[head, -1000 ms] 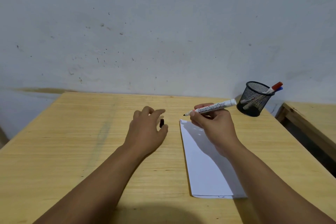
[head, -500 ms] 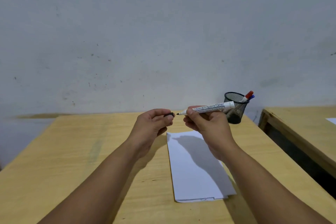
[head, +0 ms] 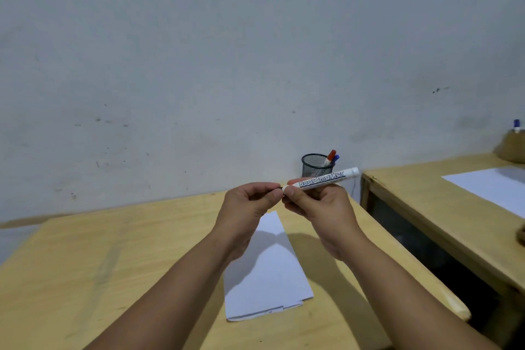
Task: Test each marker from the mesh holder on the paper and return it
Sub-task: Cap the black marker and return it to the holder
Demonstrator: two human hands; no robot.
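Note:
My right hand (head: 321, 204) holds a white board marker (head: 324, 178) level above the table, its tip end pointing left. My left hand (head: 247, 207) is pinched on the marker's black cap, which is pressed against the tip and almost hidden by my fingers. Below my hands lies a white sheet of paper (head: 267, 273) on the wooden table (head: 113, 250). A black mesh holder (head: 316, 165) stands at the table's back right by the wall, with a red-capped marker (head: 330, 157) and a blue-capped marker (head: 336, 158) in it.
A second wooden table (head: 426, 207) stands to the right across a dark gap, with a white sheet (head: 494, 187) on it and a brown holder (head: 512, 148) with a blue marker at its far end. A grey wall rises behind both tables.
My left hand picked the black cap up from the table and brought it to the marker's tip. Both hands rose and met above the paper; my view swung right.

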